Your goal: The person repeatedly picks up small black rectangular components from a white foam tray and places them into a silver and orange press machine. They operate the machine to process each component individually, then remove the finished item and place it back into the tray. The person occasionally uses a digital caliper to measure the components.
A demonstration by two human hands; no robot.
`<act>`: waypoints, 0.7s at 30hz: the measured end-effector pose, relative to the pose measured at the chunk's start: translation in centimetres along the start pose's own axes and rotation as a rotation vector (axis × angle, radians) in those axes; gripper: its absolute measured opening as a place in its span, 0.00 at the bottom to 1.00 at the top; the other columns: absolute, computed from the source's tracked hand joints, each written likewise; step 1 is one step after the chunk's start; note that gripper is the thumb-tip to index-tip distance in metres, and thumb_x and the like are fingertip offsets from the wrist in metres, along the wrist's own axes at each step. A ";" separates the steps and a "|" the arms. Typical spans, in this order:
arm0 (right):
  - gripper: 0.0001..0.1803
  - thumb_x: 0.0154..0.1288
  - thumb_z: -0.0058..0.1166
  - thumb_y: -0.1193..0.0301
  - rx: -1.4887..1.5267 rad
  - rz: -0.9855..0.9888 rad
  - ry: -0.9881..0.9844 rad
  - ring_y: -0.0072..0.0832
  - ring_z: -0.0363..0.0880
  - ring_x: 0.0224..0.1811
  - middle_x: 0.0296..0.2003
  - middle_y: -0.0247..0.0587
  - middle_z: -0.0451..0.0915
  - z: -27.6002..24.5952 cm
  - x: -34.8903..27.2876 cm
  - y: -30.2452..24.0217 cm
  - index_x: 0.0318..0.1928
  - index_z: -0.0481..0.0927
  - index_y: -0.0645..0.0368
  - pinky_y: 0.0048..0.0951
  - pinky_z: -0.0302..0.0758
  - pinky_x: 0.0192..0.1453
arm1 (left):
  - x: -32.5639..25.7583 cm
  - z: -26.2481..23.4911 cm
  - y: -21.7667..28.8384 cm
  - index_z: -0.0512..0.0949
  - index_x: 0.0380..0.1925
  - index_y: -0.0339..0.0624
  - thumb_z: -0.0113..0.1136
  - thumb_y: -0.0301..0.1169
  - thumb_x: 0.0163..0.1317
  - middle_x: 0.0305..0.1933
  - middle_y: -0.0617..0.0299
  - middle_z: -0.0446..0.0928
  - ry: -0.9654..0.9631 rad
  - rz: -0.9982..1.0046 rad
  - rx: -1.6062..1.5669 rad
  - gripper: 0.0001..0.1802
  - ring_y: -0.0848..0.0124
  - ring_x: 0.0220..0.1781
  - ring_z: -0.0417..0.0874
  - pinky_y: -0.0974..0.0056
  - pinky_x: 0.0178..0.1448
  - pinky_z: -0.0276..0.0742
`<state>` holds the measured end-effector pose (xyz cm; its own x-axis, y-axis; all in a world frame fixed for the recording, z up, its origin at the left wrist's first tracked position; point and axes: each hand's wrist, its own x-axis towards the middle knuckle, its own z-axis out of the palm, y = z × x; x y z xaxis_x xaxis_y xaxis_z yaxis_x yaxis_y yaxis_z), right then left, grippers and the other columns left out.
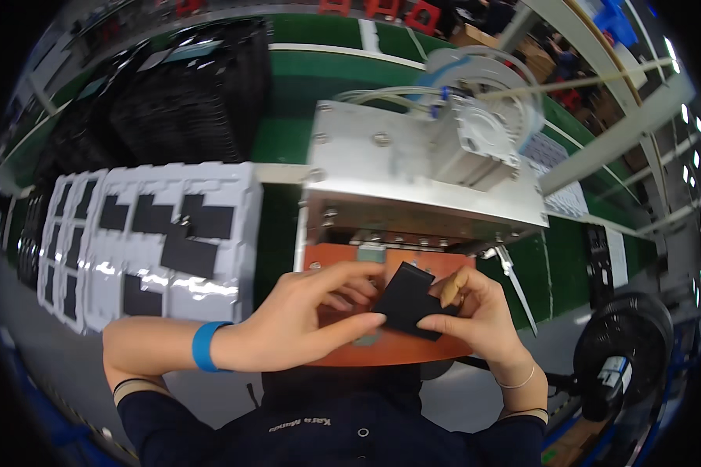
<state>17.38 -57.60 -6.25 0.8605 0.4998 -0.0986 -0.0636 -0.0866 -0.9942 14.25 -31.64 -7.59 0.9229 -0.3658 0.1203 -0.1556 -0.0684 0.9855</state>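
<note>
I am watching from far through the head camera, and I take the metal bench machine [374,167] as my landmark for all places. The black stepped flat piece [405,303] is the thing in work: it is lifted at the near side of the machine, tilted, above the orange board [413,356] which comes out from the machine's front. My right hand [481,313] is closed on this piece at its right side, with the thumb on the near face and the forefinger, covered by a tan finger cot [452,286], around the edge. My left hand [296,319] has thumb and fingers apart; the thumb tip is at the left edge of the piece, but I cannot tell if it presses there. On the left wrist I see a blue wristband [209,346]. To the left of the machine lie white trays [246,194] with dark cut pieces, and one loose dark piece [190,255] rests crooked over the others. Farther back on the machine's left stands a tall stack of black trays [195,117]. On top of the machine sits a metal cylinder block [479,140], and behind it a pale reel [526,109]. To the machine's right, nearer to me, is a black fan [627,335].
</note>
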 end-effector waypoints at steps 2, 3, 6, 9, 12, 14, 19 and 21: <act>0.16 0.54 0.67 0.88 -0.037 -0.015 -0.078 0.23 0.79 0.47 0.44 0.41 0.76 2.8 0.4 -1.2 0.35 0.72 0.61 0.24 0.83 0.45 | -1.7 -0.5 0.8 0.75 0.55 0.34 0.66 0.31 0.64 0.40 0.57 0.82 -0.051 -0.188 -0.169 0.21 0.73 0.41 0.84 0.67 0.45 0.82; 0.16 0.54 0.67 0.87 -0.039 -0.127 -0.124 0.24 0.80 0.48 0.44 0.40 0.77 4.1 1.2 -0.9 0.38 0.73 0.62 0.25 0.83 0.47 | -3.1 -1.0 0.7 0.76 0.52 0.33 0.65 0.30 0.65 0.40 0.59 0.83 0.009 -0.195 -0.178 0.18 0.75 0.41 0.84 0.68 0.44 0.81; 0.17 0.57 0.67 0.82 -0.110 -0.176 -0.185 0.31 0.80 0.51 0.43 0.40 0.78 8.2 3.5 -2.5 0.44 0.75 0.63 0.30 0.81 0.52 | -6.9 -3.9 1.1 0.77 0.48 0.32 0.63 0.26 0.66 0.42 0.61 0.83 0.275 -0.181 -0.300 0.13 0.77 0.40 0.84 0.70 0.42 0.80; 0.20 0.59 0.66 0.74 -0.450 -0.500 -0.261 0.39 0.79 0.52 0.44 0.45 0.79 11.6 7.5 -3.0 0.50 0.76 0.63 0.36 0.77 0.57 | -11.9 -10.1 0.1 0.71 0.64 0.31 0.60 0.23 0.67 0.49 0.58 0.82 0.885 -0.060 0.026 0.25 0.76 0.45 0.83 0.72 0.45 0.79; 0.22 0.60 0.64 0.66 -0.698 -0.727 -0.331 0.48 0.76 0.51 0.44 0.50 0.78 15.5 12.0 -0.7 0.52 0.76 0.62 0.42 0.74 0.56 | -17.5 -17.3 -1.5 0.67 0.67 0.30 0.57 0.28 0.70 0.56 0.56 0.80 1.083 -0.006 0.240 0.27 0.74 0.53 0.81 0.71 0.57 0.74; 0.25 0.59 0.66 0.63 -0.874 -0.672 -0.367 0.46 0.76 0.51 0.46 0.49 0.79 18.2 14.3 1.1 0.53 0.75 0.61 0.41 0.74 0.55 | -21.7 -20.6 -4.1 0.70 0.65 0.30 0.59 0.29 0.69 0.57 0.55 0.79 1.173 -0.104 0.366 0.26 0.74 0.54 0.80 0.71 0.57 0.73; 0.27 0.53 0.71 0.61 -1.133 -0.665 -0.322 0.42 0.77 0.48 0.42 0.47 0.79 21.4 15.5 2.7 0.49 0.75 0.59 0.40 0.75 0.51 | -23.8 -19.8 -6.6 0.81 0.55 0.37 0.65 0.31 0.62 0.47 0.57 0.82 1.295 -0.446 0.707 0.21 0.71 0.42 0.77 0.67 0.48 0.72; 0.26 0.53 0.71 0.62 -1.146 -0.700 -0.278 0.42 0.77 0.49 0.42 0.46 0.79 21.6 15.3 3.1 0.49 0.75 0.59 0.40 0.75 0.51 | -24.3 -18.9 -7.4 0.82 0.54 0.38 0.67 0.31 0.60 0.46 0.56 0.80 1.270 -0.340 1.158 0.21 0.65 0.44 0.75 0.62 0.51 0.72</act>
<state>19.39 -31.58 -11.74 0.4021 0.8765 0.2645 0.9048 -0.3363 -0.2611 -0.33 -4.67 -15.52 0.5558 0.6541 0.5131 0.4588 -0.7560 0.4668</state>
